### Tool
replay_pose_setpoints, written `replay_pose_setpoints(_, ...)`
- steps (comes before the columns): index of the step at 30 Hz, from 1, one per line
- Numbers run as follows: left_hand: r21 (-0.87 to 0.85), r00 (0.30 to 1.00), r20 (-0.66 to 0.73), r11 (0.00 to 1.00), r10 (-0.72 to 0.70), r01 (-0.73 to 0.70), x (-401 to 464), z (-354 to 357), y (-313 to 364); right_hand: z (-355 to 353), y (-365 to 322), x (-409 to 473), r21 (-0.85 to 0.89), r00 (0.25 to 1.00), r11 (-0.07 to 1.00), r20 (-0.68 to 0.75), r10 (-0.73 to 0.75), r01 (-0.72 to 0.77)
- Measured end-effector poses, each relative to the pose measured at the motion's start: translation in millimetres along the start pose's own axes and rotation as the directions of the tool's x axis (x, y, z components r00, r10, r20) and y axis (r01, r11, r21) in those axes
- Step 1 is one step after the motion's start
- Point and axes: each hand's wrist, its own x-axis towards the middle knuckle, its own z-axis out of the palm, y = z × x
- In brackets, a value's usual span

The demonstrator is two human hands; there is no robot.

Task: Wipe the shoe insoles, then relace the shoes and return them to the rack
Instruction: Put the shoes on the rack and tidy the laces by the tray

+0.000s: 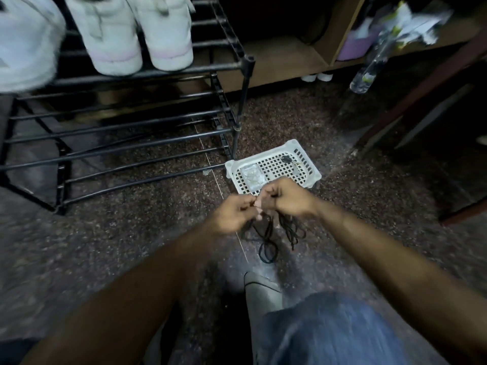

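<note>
**Laces in hand, relacing not begun**

Holding the black laces (274,233) bunched, the left hand (234,216) and right hand (286,197) curl fingers round them above the floor. No lace is threaded; white shoes (142,35) sit on the rack (147,71).

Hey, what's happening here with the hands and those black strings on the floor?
A person is crouched by a black shoe rack and working on black shoelaces. The left hand and the right hand each pinch part of the laces, held close together above a white plastic basket, while loose loops trail onto the floor. White shoes sit on the rack's top shelf. No shoe is being laced yet.
</note>
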Motion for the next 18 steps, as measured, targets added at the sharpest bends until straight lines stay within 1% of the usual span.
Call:
replay_pose_setpoints(2,-0.011,0.998,-0.055,1.0,0.013,-0.013,-5,-11,30,-18,-29,-13,-0.064,0.998,0.998,-0.049,-0.028,0.025)
replay_pose_setpoints(3,0.012,0.997,-0.074,1.0,0.008,-0.007,-10,-18,45,-28,-43,-19,-0.141,0.996,0.99,-0.084,-0.041,0.029)
replay_pose_setpoints(4,0.028,0.997,-0.08,1.0,0.004,-0.002,-16,-26,56,-39,-55,-25,-0.256,0.99,0.967,-0.131,-0.049,0.014)
replay_pose_setpoints(6,0.093,0.996,-0.088,0.996,0.014,-0.006,-29,-45,74,-61,-82,-42,-0.506,0.964,0.859,-0.256,-0.064,-0.077)
replay_pose_setpoints(7,0.146,0.995,-0.095,0.989,0.021,-0.007,-37,-54,81,-71,-92,-51,-0.598,0.941,0.787,-0.331,-0.073,-0.149)
replay_pose_setpoints(8,0.19,0.994,-0.105,0.982,0.027,-0.006,-45,-64,86,-81,-100,-61,-0.653,0.91,0.724,-0.405,-0.085,-0.223)
replay_pose_setpoints(11,0.228,0.987,-0.147,0.973,0.059,-0.024,-66,-86,103,-103,-101,-82,-0.678,0.811,0.585,-0.582,-0.056,-0.446)
replay_pose_setpoints(13,0.252,0.98,-0.192,0.968,0.056,-0.006,-76,-96,112,-109,-92,-92,-0.665,0.769,0.48,-0.638,0.033,-0.572)
replay_pose_setpoints(14,0.278,0.976,-0.209,0.96,0.066,-0.006,-81,-99,117,-108,-90,-96,-0.654,0.763,0.46,-0.641,0.085,-0.6)
replay_pose_setpoints(15,0.32,0.973,-0.211,0.947,0.095,-0.023,-84,-101,124,-107,-90,-99,-0.645,0.774,0.484,-0.621,0.12,-0.592)
replay_pose_setpoints(16,0.366,0.972,-0.195,0.929,0.13,-0.051,-86,-102,133,-104,-95,-101,-0.637,0.809,0.55,-0.573,0.132,-0.54)
replay_pose_setpoints(17,0.413,0.972,-0.168,0.907,0.162,-0.08,-89,-101,141,-98,-102,-101,-0.614,0.86,0.656,-0.497,0.112,-0.44)
replay_pose_setpoints(18,0.459,0.971,-0.138,0.882,0.194,-0.11,-91,-100,150,-92,-112,-100,-0.552,0.91,0.776,-0.408,0.067,-0.305)
